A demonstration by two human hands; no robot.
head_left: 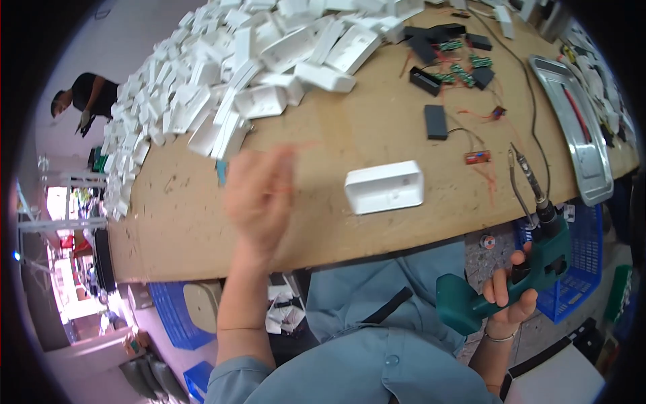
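Note:
In my right hand [499, 288] is a green soldering gun [553, 252], held by its grip with the fingers wrapped round it. Its hot tip and a thin curved metal tube beside it point up over the table's front edge. My left hand [261, 195] hovers over the table, smeared by motion. Its fingers look bent, and faint red streaks show beside them; whether it holds anything is unclear. Between the hands, an open white plastic case [385, 195] lies on the table, its hollow side toward me. A small red circuit board [478, 157] with thin wires lies near the soldering tip.
White plastic cases [262, 101] are heaped across the far left. Black battery boxes [436, 122] and green circuit boards [462, 74] lie at the back right. A metal tray [564, 101] stands at the right edge, above a blue basket [572, 289]. Another person [91, 94] is at far left.

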